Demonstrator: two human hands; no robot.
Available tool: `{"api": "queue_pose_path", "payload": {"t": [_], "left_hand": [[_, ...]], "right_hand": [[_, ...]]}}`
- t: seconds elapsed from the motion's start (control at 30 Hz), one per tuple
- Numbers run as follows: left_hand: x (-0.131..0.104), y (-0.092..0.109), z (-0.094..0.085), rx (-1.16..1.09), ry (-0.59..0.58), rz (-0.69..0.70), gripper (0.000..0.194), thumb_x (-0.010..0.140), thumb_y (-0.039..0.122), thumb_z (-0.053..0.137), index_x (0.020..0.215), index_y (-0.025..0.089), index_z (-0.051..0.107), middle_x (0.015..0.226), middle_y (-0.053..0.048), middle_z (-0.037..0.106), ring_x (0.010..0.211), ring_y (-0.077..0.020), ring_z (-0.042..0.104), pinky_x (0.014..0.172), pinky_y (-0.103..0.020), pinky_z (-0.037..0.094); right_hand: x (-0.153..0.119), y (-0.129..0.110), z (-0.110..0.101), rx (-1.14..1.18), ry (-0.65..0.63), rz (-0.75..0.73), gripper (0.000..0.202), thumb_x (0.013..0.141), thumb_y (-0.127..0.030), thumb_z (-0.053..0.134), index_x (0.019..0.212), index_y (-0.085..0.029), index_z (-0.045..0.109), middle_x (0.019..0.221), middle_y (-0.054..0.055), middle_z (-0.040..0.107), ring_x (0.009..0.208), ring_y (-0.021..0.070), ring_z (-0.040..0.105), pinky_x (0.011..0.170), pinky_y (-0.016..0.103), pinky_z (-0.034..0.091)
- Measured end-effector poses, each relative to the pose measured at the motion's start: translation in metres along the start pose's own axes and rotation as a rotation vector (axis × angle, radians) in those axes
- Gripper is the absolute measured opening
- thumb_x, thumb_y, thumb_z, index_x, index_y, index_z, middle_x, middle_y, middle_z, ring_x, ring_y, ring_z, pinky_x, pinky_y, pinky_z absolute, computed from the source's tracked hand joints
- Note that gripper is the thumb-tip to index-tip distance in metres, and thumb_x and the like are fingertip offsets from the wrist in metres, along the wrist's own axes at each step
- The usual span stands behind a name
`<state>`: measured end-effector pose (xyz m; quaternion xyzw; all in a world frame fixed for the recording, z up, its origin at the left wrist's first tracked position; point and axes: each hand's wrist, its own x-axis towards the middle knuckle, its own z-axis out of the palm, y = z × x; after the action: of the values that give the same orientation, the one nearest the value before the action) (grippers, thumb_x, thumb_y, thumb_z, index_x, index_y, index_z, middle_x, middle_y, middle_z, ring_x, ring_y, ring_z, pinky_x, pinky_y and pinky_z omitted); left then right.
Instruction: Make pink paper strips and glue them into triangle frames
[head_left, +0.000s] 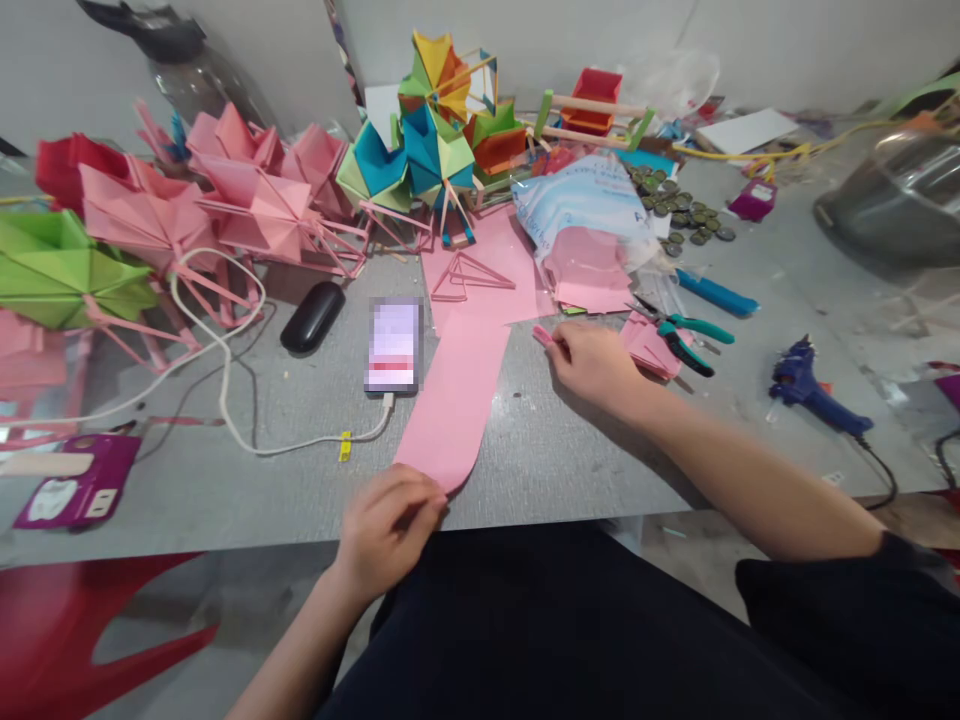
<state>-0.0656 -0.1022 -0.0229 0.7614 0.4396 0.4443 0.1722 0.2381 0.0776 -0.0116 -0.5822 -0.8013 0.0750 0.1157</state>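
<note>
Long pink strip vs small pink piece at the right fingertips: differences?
Size: the long strip is much longer and wider than the small piece. Place: the long strip's near end is at the left hand; the small piece pokes out from the right hand. Shared: both are pink.

A pale grey wall stood directly behind the grey table. Below the table's near edge, at left, a red chair was partly in view; greyish floor showed beside it.

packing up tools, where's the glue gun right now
In the head view, the blue glue gun lies on the table at right, right of the pliers.
</note>
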Motion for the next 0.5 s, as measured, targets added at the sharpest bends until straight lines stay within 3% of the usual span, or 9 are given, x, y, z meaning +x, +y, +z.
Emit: {"api": "queue_pose_path", "payload": {"t": [0.1,0.2,0.23,0.37,0.43,0.5], "left_hand": [[0.001,-0.001,0.007,0.046,0.403,-0.24,0.01,0.095,0.018,0.071,0.085,0.019,0.072,0.077,-0.001,0.071,0.068,-0.0142,0.067,0.063,-0.024,0.052],[0.01,-0.004,0.018,-0.015,0.848,-0.458,0.021,0.095,0.036,0.073,0.082,0.019,0.067,0.075,0.001,0.066,0.069,-0.0138,0.063,0.065,-0.025,0.051],[0.015,-0.005,0.021,-0.071,0.926,-0.499,0.026,0.093,0.042,0.074,0.082,0.019,0.066,0.075,0.002,0.064,0.069,-0.0137,0.062,0.066,-0.026,0.051],[0.038,-0.007,0.025,-0.213,0.967,-0.531,0.036,0.093,0.053,0.074,0.086,0.02,0.062,0.077,0.003,0.061,0.069,-0.0137,0.059,0.066,-0.028,0.051],[0.05,-0.006,0.023,-0.081,1.021,-0.396,0.033,0.096,0.051,0.072,0.086,0.02,0.063,0.079,0.001,0.061,0.072,-0.0155,0.061,0.07,-0.031,0.052],[0.059,-0.003,0.019,0.107,1.059,-0.122,0.028,0.098,0.046,0.071,0.087,0.02,0.065,0.08,0.0,0.063,0.076,-0.0178,0.065,0.073,-0.034,0.055]], "right_hand": [[-0.015,-0.005,-0.011,0.027,0.035,-0.003,0.029,0.106,-0.04,0.049,0.087,-0.021,0.062,0.091,0.013,0.072,0.077,0.026,0.061,0.065,0.036,0.033],[-0.032,-0.013,-0.022,0.086,0.019,-0.053,0.036,0.109,-0.047,0.044,0.09,-0.022,0.061,0.089,0.012,0.07,0.076,0.0255,0.06,0.066,0.037,0.034],[-0.038,-0.017,-0.024,0.109,-0.01,-0.092,0.038,0.11,-0.048,0.042,0.091,-0.022,0.06,0.089,0.012,0.07,0.076,0.0256,0.061,0.067,0.037,0.035],[-0.059,-0.034,-0.028,0.184,-0.125,-0.226,0.037,0.111,-0.046,0.039,0.091,-0.022,0.059,0.087,0.011,0.069,0.075,0.0248,0.06,0.069,0.038,0.038],[-0.068,-0.041,-0.03,0.219,-0.145,-0.216,0.034,0.11,-0.043,0.042,0.089,-0.022,0.059,0.084,0.01,0.07,0.072,0.0231,0.059,0.067,0.037,0.037],[-0.075,-0.044,-0.032,0.317,-0.154,-0.167,0.031,0.108,-0.042,0.045,0.091,-0.022,0.06,0.083,0.009,0.07,0.07,0.0218,0.06,0.066,0.036,0.038]]}}
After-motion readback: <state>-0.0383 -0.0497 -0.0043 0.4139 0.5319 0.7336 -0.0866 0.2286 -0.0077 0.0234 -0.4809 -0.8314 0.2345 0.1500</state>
